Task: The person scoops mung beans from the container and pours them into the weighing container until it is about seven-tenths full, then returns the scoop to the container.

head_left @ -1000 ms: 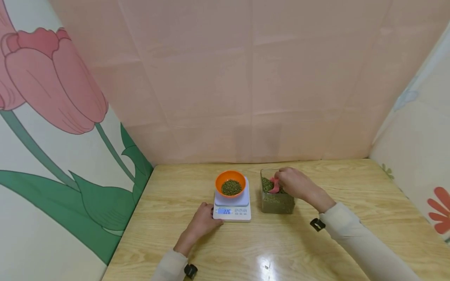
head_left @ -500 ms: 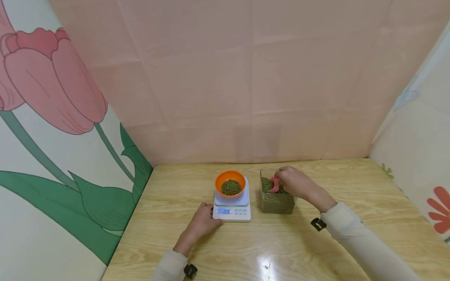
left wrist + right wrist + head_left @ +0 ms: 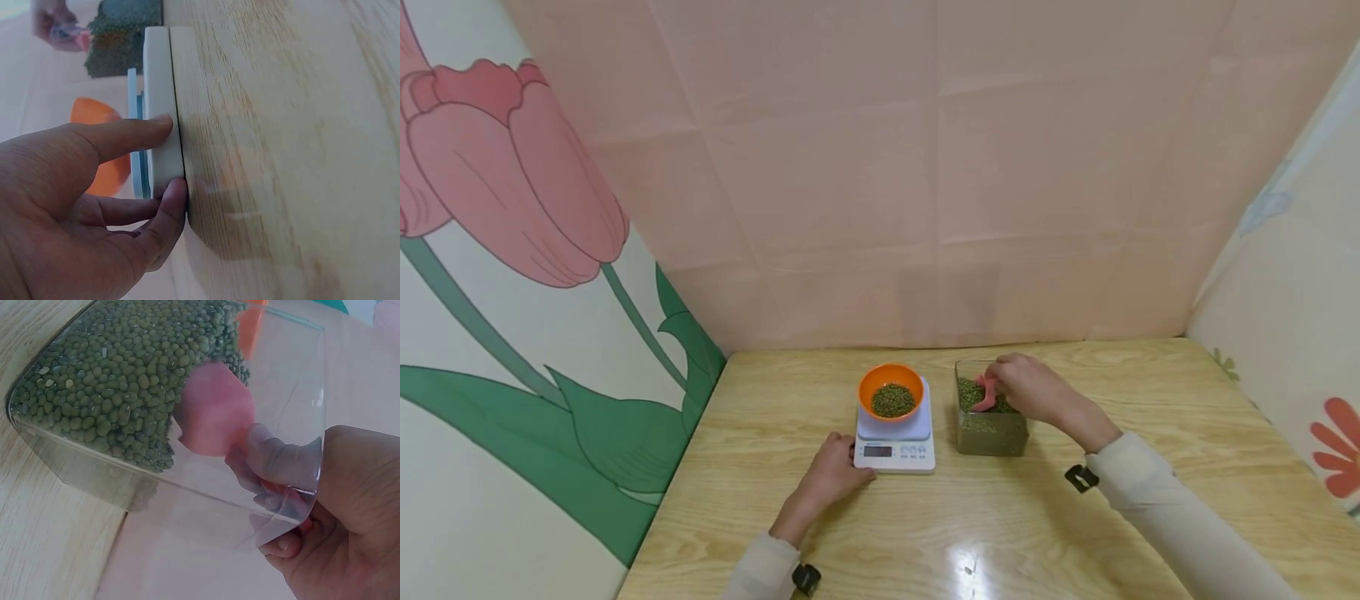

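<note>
A white kitchen scale [image 3: 895, 461] sits on the table, with an orange bowl [image 3: 871, 385] of green mung beans [image 3: 893, 401] on its platform. My left hand [image 3: 835, 471] grips the scale's near left corner, thumb along its front edge and fingers at its side. The scale's display [image 3: 877, 452] is dark. To the right stands a clear square container [image 3: 992, 442], part filled with mung beans [image 3: 119, 381]. My right hand [image 3: 1028, 388] holds a pink scoop [image 3: 215, 409] by its handle inside the container. The scoop's front edge meets the beans, and its inside is hidden.
The wooden table [image 3: 760, 400] meets a pink-covered wall [image 3: 850, 208] just behind the scale and container. A tulip-painted wall [image 3: 512, 183] borders the left side, and a pale wall [image 3: 1285, 317] with a red flower stands on the right.
The scale's display was lit and read 226 in both earlier frames; now it is dark. Both hands, the bowl and the container stay nearly still.
</note>
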Motion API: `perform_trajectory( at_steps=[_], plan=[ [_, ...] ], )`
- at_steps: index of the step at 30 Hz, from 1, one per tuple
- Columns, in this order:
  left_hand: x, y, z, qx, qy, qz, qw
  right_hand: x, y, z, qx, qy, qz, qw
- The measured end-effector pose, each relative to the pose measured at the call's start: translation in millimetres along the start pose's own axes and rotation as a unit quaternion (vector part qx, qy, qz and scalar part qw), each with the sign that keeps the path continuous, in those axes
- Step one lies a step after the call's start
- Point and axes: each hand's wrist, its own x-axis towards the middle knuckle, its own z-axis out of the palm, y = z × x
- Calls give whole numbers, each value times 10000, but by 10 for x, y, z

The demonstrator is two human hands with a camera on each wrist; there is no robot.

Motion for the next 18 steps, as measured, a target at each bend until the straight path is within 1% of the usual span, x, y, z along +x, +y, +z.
perform_trajectory(
  at_steps=[5,11,18],
  plan=[
    [-2,-2,4,-50,1,14,10000,-16,19,-17,176,51,32,9998],
    [-8,2,0,-117,-24,28,9999,-45,50,-11,234,245,-44,9994],
    [-1,5,0,-66,-10,48,10000,-93,88,-8,398,391,1,9984]
  ],
)
